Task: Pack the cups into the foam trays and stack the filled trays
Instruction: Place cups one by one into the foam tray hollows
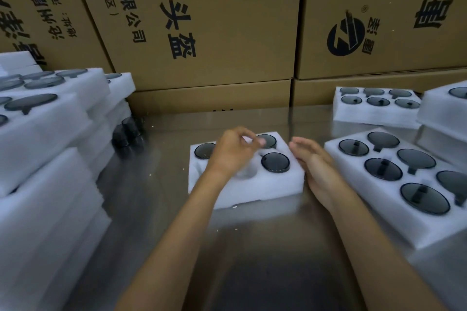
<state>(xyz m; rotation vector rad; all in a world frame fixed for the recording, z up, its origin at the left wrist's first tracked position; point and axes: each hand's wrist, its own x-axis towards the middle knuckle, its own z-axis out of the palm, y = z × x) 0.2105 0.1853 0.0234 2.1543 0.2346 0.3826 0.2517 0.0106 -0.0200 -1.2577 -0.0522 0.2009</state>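
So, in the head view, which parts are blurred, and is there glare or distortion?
Head view: the foam stack at left is smeared by motion blur, and the left hand is slightly soft; the centre tray and the right hand are sharper. The metal table shows streaky reflections, no harsh glare. Wide-angle distortion tilts the cardboard boxes.

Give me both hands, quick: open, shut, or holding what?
Left hand: over the middle tray, fingers curled, nothing visibly held; blurred, so a grip cannot be told.
Right hand: open, fingers straight, at the tray's right edge.
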